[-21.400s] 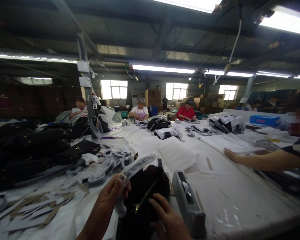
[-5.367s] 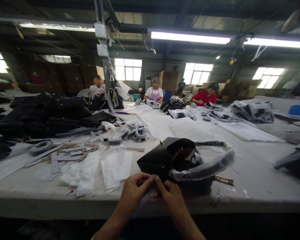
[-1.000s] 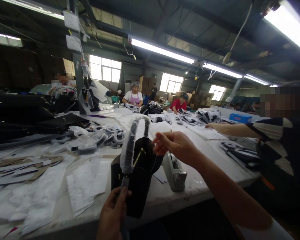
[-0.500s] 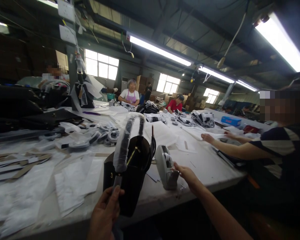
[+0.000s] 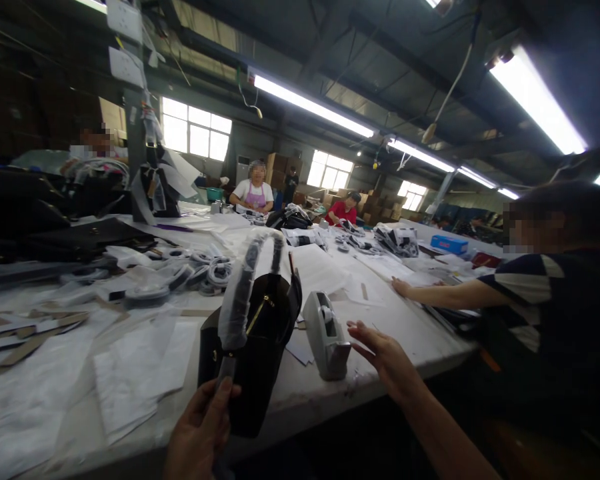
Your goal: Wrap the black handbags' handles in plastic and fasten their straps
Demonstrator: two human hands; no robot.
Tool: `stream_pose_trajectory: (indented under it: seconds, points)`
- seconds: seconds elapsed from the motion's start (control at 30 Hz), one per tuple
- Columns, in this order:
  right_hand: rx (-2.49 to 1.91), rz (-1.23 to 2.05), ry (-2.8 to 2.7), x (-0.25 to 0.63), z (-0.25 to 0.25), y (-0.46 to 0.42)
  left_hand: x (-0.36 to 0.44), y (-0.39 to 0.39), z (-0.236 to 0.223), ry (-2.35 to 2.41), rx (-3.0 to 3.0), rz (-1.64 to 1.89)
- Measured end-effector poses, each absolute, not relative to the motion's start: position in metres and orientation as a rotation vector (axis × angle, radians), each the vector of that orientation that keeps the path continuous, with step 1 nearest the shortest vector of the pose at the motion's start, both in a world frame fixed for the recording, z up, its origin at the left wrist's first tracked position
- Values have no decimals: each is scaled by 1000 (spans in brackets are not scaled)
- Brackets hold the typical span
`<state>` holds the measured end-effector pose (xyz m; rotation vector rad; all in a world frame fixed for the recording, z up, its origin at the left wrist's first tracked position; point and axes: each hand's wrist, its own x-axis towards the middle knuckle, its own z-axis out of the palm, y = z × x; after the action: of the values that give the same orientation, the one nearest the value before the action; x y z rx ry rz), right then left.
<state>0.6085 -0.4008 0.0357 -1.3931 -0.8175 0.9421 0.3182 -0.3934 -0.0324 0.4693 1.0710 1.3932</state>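
Note:
Between the thumb and fingers of my left hand (image 5: 207, 423) is the lower end of a handbag's handle, a dark grey tab at the bag's side. The black handbag (image 5: 255, 373) stands upright at the table's front edge, with a gold zip along its top. White wrapping film covers the arched handle (image 5: 237, 300). Just right of the bag sits a grey tape dispenser (image 5: 326, 340) with a roll in it. My right hand (image 5: 383, 353) hovers beside its front end, apart from it, fingers stretched and spread. No tape shows clearly on those fingers.
White sheets (image 5: 145, 373) and cardboard strips (image 5: 35, 333) lie on the left of the table (image 5: 400, 333). Behind them are film-wrapped rolled straps (image 5: 215, 273) and black bags (image 5: 80, 240). A co-worker (image 5: 540, 293) reaches over the table at right; others work at the far side.
My right hand has come off the tape dispenser's front end, and its fingers have spread. The left hand keeps its hold on the handle. The view has shifted slightly to the right.

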Motion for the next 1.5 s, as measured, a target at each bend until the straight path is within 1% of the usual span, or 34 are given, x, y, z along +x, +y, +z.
stream_pose_trajectory:
  seconds: [0.1,0.2,0.33,0.47,0.57,0.63,0.73,0.83,0.97,1.17,1.4,1.5]
  points:
    - [-1388,1029,-718,600,26,-418,317,-396,-29,1093,479,1382]
    - [-1373,1063,-577,596,-2,-426,316,-397,-29,1084,514,1357]
    - [-1436,975,-503,596,-40,-423,312,-397,-33,1064,521,1313]
    - [-1478,914,-553,591,-54,-421,309,-398,-34,1049,569,1314]
    - [-1502,900,-707,571,-44,-428,309,-399,-32,1038,611,1347]
    - [-1485,891,-950,548,-29,-434,309,-400,-32,1032,654,1357]
    - [-1360,1017,-1242,506,0,-439,309,-401,-32,1054,733,1365]
    - [-1268,1156,-1329,466,20,-429,309,-402,-29,1086,804,1392]
    - [-1295,1118,-1411,430,24,-403,308,-403,-23,1061,847,1420]
    - [-1614,753,-1605,417,23,-384,303,-398,-25,1057,905,1451]
    - [-1685,873,-1636,424,36,-386,297,-396,-28,980,977,1382]
    - [-1672,881,-1654,427,37,-386,295,-400,-23,953,913,1318]
